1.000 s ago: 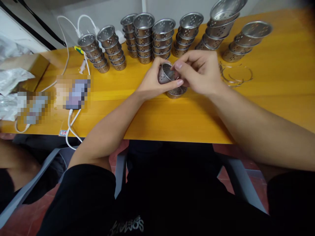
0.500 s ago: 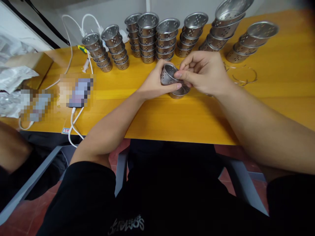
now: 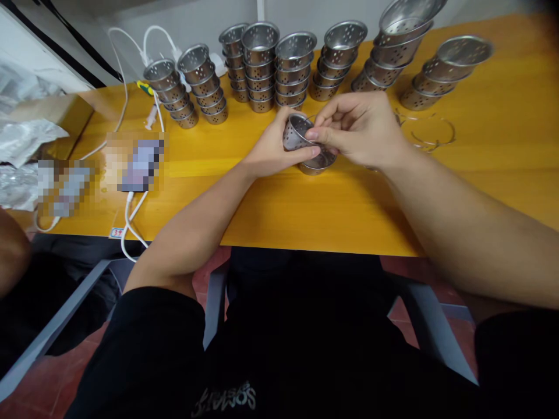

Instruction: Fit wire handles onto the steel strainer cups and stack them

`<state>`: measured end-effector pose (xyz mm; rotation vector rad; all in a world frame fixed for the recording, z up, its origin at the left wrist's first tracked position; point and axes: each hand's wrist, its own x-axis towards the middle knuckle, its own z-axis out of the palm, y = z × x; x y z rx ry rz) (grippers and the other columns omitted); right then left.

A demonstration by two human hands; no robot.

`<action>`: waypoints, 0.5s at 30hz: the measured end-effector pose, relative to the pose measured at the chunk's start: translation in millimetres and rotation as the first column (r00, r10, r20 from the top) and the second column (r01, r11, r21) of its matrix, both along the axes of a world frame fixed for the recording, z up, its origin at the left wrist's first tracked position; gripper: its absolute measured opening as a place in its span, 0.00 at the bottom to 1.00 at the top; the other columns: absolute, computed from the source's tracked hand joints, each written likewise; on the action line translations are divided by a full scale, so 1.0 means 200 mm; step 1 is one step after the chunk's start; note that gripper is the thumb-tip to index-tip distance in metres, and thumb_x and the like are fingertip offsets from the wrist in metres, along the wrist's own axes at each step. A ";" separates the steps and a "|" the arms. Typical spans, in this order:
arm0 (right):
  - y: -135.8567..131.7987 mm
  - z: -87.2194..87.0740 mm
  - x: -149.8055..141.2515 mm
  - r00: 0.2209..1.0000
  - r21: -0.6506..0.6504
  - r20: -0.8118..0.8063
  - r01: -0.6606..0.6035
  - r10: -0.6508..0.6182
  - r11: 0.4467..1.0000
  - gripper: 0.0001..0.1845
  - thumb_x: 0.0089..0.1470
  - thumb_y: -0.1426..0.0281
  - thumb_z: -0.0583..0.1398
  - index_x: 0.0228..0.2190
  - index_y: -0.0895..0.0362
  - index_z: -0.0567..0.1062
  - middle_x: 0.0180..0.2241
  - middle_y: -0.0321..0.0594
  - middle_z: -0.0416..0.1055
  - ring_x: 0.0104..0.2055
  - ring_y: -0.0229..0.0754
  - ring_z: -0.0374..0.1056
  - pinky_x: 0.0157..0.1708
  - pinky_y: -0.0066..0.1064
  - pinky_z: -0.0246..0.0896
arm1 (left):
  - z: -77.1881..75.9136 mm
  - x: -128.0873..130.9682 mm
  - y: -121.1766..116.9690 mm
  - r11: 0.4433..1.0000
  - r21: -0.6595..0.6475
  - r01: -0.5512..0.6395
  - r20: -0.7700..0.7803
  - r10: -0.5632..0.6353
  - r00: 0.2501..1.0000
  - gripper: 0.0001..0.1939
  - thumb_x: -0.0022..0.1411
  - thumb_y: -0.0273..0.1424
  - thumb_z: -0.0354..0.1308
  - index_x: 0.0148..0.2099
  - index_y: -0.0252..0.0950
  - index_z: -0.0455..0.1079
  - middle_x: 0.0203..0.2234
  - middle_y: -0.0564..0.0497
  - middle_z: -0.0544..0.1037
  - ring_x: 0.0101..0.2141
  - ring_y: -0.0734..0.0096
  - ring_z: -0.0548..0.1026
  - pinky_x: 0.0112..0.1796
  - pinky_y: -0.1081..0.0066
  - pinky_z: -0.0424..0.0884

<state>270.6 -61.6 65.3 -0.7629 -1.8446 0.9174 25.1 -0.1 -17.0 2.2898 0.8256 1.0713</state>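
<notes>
A small perforated metal cup [image 3: 293, 138] is tilted in my left hand [image 3: 273, 145], with the thumb lying along its near side and the fingers behind it. My right hand [image 3: 356, 128] pinches thumb and forefinger together at the right part of that cup's rim. What sits between those fingertips is too small and hidden to name; a thin line shows near them. Just under the held cup is another metal cup [image 3: 315, 169], standing on the table and partly covered by my hands. Thin wire loops [image 3: 437, 137] lie right of my right wrist.
Stacks of perforated metal cups [image 3: 262, 70] line the back of the yellow table [image 3: 262, 215]. Cabled phones [image 3: 142, 166], a syringe-like piece [image 3: 151, 117] and a yellow-green object [image 3: 145, 88] lie left. Plastic bags [image 3: 30, 139] and a cardboard box [image 3: 65, 119] are far left, near another person's limb [image 3: 13, 250].
Both hands and the held cup keep nearly the same pose. The whole view has shifted very slightly, and the other person's limb at the left edge has drawn further out of view.
</notes>
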 end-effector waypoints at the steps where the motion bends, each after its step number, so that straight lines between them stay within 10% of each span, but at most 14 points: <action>1: 0.00 0.00 0.00 1.000 -0.003 -0.005 0.003 -0.003 1.000 0.46 0.53 0.20 0.83 0.37 0.48 0.87 0.30 0.39 0.81 0.24 0.43 0.71 0.22 0.41 0.70 | 0.00 0.00 0.00 1.000 0.001 0.005 0.001 -0.005 1.000 0.37 0.83 0.66 0.72 0.71 0.46 0.66 0.58 0.49 0.79 0.62 0.47 0.88 0.70 0.38 0.82; 15: -0.03 -0.02 -0.02 0.994 -0.083 0.029 0.106 -0.104 0.991 0.38 0.57 0.25 0.84 0.40 0.41 0.83 0.35 0.43 0.84 0.37 0.59 0.84 0.38 0.56 0.91 | 0.03 -0.01 0.00 1.000 -0.001 0.012 -0.006 -0.012 1.000 0.39 0.81 0.70 0.72 0.70 0.46 0.67 0.57 0.49 0.79 0.62 0.47 0.88 0.69 0.39 0.82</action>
